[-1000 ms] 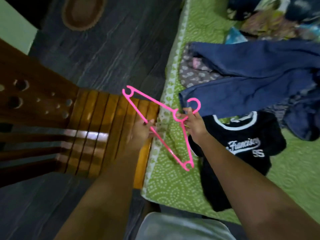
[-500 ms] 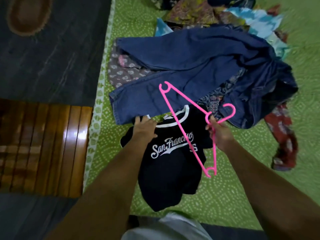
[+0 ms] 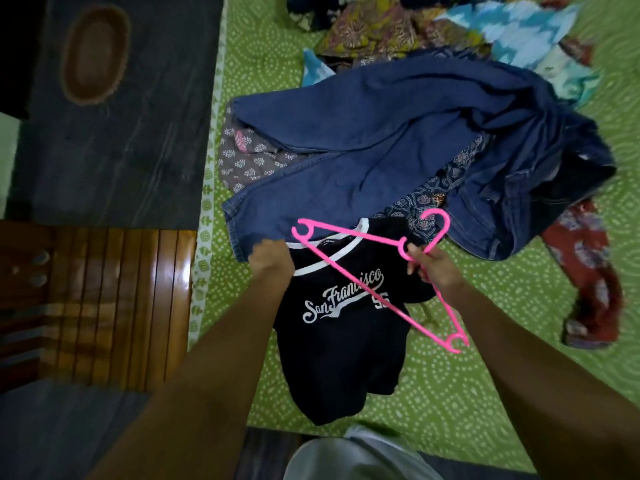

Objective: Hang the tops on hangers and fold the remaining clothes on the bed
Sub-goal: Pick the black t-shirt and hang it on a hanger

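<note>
A dark navy San Francisco T-shirt (image 3: 346, 348) with a white collar lies on the green bedsheet (image 3: 485, 403) near its front edge. My left hand (image 3: 270, 259) grips the shirt at the left shoulder by the collar. My right hand (image 3: 434, 268) holds a pink plastic hanger (image 3: 353, 268) just below its hook, with the hanger tilted over the shirt's chest. Blue jeans (image 3: 381, 140) lie spread behind the shirt.
More crumpled clothes are piled at the back of the bed: patterned brown and blue-white fabrics (image 3: 450, 32), a grey printed piece (image 3: 242, 161), a red floral garment (image 3: 588, 282). A wooden chair (image 3: 104, 299) stands left of the bed on the dark floor, near an oval mat (image 3: 95, 53).
My view swung from the chair to the bed. My left hand let go of the hanger and took the shirt's collar. My right hand carried the hanger over the shirt.
</note>
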The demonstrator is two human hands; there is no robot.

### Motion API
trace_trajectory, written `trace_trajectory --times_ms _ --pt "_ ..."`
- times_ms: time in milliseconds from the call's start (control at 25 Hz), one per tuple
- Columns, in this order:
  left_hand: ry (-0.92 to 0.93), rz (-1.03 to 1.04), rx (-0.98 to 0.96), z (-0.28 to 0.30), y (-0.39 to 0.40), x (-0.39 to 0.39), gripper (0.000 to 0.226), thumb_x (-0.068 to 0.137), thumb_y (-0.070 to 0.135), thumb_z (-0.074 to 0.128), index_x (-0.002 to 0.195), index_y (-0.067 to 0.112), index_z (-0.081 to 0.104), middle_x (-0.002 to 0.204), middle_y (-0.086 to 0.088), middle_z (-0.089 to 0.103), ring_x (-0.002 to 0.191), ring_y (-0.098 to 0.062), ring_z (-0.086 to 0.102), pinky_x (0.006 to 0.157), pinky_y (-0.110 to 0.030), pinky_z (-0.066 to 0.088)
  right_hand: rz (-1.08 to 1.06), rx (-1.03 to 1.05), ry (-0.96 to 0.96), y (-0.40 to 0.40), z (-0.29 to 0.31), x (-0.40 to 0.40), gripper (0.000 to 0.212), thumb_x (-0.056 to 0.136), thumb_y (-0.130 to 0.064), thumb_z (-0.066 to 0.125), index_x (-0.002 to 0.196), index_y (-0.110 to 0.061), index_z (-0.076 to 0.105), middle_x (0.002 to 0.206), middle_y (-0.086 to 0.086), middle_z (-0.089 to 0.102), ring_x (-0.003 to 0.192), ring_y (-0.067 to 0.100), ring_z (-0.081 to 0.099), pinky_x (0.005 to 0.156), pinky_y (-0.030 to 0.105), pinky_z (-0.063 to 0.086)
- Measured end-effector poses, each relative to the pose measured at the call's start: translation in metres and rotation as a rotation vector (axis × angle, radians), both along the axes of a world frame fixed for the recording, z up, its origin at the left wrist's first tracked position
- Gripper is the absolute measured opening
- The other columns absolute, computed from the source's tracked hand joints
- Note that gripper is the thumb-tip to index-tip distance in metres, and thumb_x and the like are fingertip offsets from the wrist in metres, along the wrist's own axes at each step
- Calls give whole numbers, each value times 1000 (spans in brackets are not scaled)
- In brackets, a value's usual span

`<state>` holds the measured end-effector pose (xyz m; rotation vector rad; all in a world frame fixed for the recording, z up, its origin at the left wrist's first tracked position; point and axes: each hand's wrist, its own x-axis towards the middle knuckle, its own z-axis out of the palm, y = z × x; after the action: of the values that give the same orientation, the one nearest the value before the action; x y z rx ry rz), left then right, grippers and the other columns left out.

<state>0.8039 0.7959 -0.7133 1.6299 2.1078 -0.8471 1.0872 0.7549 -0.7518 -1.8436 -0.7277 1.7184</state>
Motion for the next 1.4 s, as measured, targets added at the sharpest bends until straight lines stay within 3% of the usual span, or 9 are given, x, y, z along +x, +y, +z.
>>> trace_trajectory --times_ms 120,400,680,760,840,960,1080,1240,1400 --pt "-121 142 -42 16 2 8 46 91 16 54 135 4 48 152 -12 22 127 -36 42 102 -39 40 221 20 -127 1 16 13 42 97 -28 54 60 -9 55 51 2 53 43 9 38 49 21 31" --pt "-313 -100 -34 77 -10 58 36 80 15 58 114 2 59 120 -18 59 111 -35 57 90 -38 49 439 156 -157 19 75 -34 27 95 -33 55 72 -19 52 59 -5 60 55 12 46 61 29 37" --pt "-458 -295 23 121 -14 17 32 86 43 60 113 28 49 110 0 60 117 -23 40 87 -37 27 293 261 -35 3 120 -51 25 97 -26 54 72 -20 53 57 -2 59 58 3 52 77 31 38" --pt "-591 -287 11 136 -15 9 25 94 42 53 111 24 57 110 -1 64 113 -25 50 94 -39 33 205 328 -32 -2 139 -49 13 93 -30 60 86 -22 52 61 -5 61 62 3 57 80 36 42" --pt "-805 -241 31 160 -15 15 24 94 41 54 106 22 60 102 -2 66 101 -25 60 92 -44 45 100 455 -263 -5 161 -51 41 82 -46 69 109 -25 47 85 -10 63 86 11 58 88 41 40" --pt "-796 -347 164 211 -13 34 26 96 46 48 108 25 55 101 -2 65 97 -25 60 83 -44 48 -165 716 -672 -17 214 -61 63 82 -46 70 125 -12 40 110 -4 38 103 20 43 89 41 35" --pt "-777 -381 377 263 -12 42 31 98 47 41 112 23 52 105 -6 66 101 -30 59 80 -44 48 -275 905 -712 -38 255 -77 53 88 -35 67 124 -7 39 110 2 36 100 21 43 86 41 41" --pt "-847 -436 467 334 -16 44 31 98 46 41 109 20 54 103 -7 65 99 -30 59 75 -40 45 37 873 -639 -37 304 -106 44 83 -56 50 95 -15 59 92 -1 53 91 24 52 80 49 43" --pt "-736 -629 548 397 -20 42 32 99 46 40 117 23 53 105 -7 64 98 -30 58 73 -39 44 -34 1006 -458 -38 365 -132 31 88 -50 55 79 -21 47 72 -7 43 67 14 43 62 35 37"
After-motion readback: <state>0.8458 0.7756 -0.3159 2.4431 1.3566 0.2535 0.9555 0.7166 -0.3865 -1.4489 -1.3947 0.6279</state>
